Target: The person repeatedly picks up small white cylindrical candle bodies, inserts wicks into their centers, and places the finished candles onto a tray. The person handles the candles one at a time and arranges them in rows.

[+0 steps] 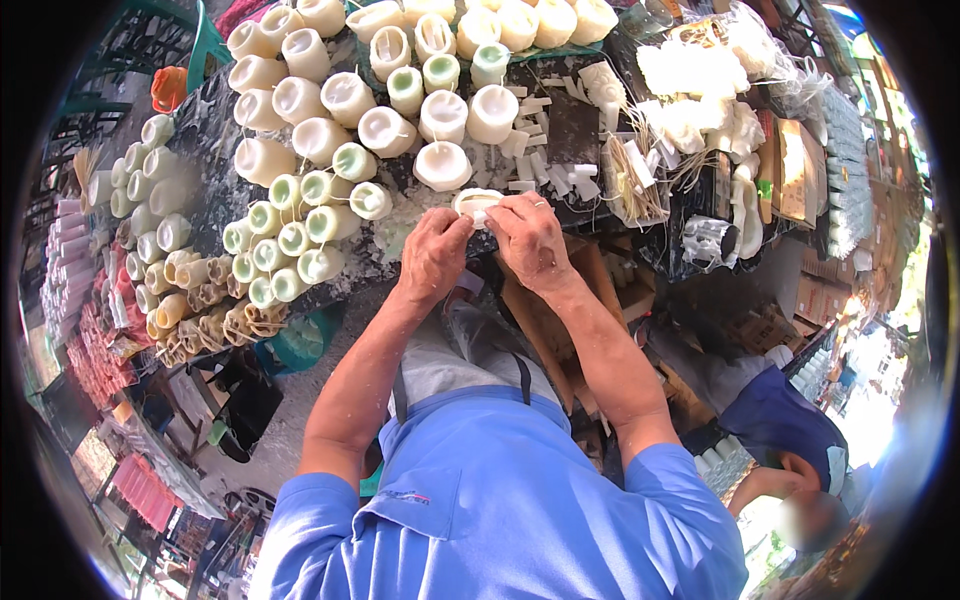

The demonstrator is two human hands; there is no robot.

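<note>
As the pale wax piece [477, 202] sits between them, the left fingers [458, 229] and right fingers [508, 217] pinch its near edge.

Table [212, 140]: ahead of left hand [435, 262] and right hand [535, 242]
Held wax piece [478, 199]: between the 2 hands, at the table's near edge
Nearest candle [442, 166]: on table, just behind held wax piece
Rear candles [318, 140]: on table, behind and left of left hand
Front-left candles [294, 238]: on table, before rear candles
Wax strips [583, 183]: on table, right of nearest candle
Wick bundle [632, 180]: right of wax strips
Cardboard box [535, 315]: below table's near edge
Co-worker [780, 420]: far right, beyond right forearm [610, 360]
</note>
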